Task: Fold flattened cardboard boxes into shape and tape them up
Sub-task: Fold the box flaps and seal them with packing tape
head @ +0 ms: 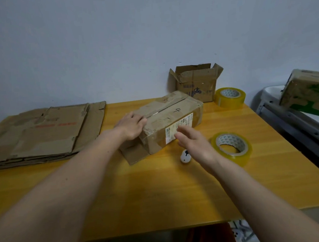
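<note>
Right hand (192, 143) spread loose beside folded box (171, 120), left hand (131, 125) pressing flat on its near end

Matt cardboard box (171, 120), glossy tape roll (232, 148) — wood-grain table (160, 196)

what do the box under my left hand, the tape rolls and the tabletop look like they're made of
Box: brown corrugated cardboard, matte and creased, with glossy strips of old tape and a paper label.
Tape rolls: clear yellowish plastic film, shiny, wound on printed cores, probably card.
Tabletop: smooth, slightly glossy yellow wood-grain surface; likely laminate, though solid wood can't be ruled out.
</note>
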Available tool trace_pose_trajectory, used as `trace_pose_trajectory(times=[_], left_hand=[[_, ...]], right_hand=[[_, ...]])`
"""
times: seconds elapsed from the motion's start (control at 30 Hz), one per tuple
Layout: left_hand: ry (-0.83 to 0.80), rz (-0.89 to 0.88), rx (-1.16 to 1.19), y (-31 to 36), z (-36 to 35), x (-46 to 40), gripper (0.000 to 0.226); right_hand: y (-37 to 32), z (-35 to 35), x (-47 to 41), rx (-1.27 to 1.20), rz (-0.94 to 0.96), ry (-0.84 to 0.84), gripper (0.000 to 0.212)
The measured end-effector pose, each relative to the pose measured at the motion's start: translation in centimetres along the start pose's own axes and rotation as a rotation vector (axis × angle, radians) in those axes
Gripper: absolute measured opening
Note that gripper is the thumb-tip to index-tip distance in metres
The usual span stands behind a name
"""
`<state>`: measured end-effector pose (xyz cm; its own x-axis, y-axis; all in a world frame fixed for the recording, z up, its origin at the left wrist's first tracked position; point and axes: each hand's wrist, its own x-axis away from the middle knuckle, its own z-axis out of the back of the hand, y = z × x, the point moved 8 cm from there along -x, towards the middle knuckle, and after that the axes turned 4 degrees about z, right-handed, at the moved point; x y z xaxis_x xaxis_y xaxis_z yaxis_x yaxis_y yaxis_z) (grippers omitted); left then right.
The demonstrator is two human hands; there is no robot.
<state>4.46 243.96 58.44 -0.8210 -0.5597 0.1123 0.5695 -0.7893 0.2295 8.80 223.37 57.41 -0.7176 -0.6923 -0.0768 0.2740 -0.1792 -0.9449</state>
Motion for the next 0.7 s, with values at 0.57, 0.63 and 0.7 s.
trace_pose_trajectory(times=[0.57,0.63,0.7], left_hand=[[0.118,-0.082,-0.025,-1.5,2.7,6.7,0.053],[0.043,-0.181,0.081,-0.9,0.5,6.8,0.047],[0.084,-0.23,0.077,-0.7,-1.6,7.0,0.046]], right_hand=[[0.9,-3.2,-3.4,-0.352,-0.116,0.242,0.035],[0.4,-3.3,-3.6,-0.301,-0.056,0.194,0.037],[0.2,-4.1,-3.6,-0.248,0.015,0.138,0.032]])
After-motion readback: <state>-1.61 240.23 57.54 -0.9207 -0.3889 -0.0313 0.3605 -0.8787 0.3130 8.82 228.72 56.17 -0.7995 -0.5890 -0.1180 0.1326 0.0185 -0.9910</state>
